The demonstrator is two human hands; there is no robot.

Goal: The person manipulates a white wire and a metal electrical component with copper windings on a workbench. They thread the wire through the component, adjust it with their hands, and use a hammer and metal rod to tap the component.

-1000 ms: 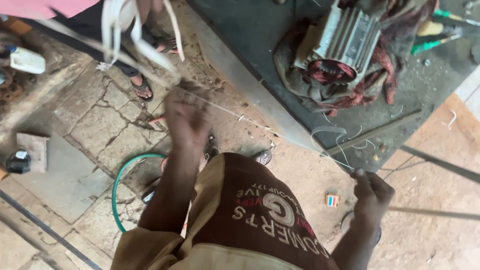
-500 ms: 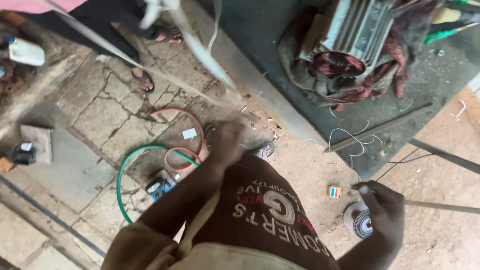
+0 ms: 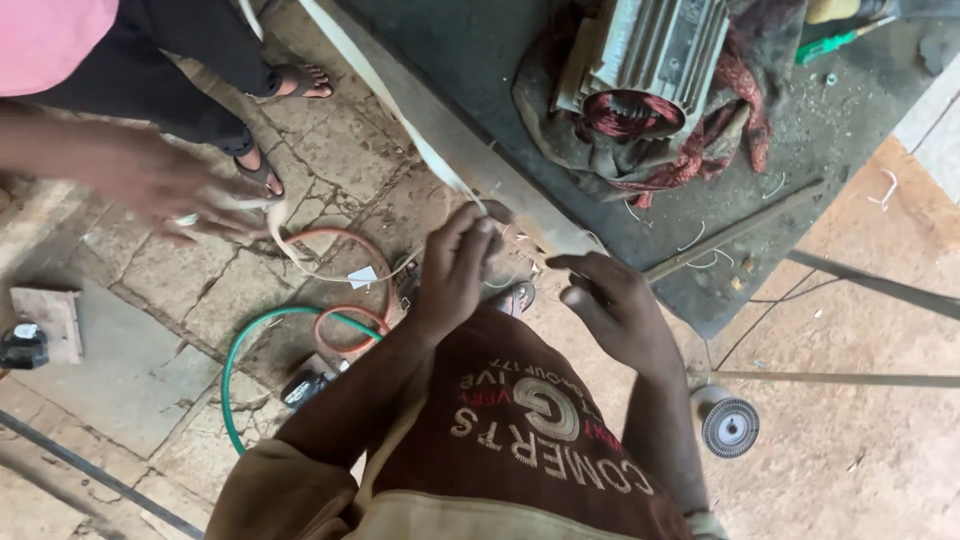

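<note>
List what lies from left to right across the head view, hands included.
Small wooden block → green hose → left hand pinching a white strip → right hand → motor stator with copper windings → grey wire spool on the floor → green-handled screwdriver.

On the dark surface [image 3: 480, 60] a finned motor housing [image 3: 650, 45] rests on rags — green hose [image 3: 235, 350] loops across the stone floor [image 3: 130, 390].
</note>
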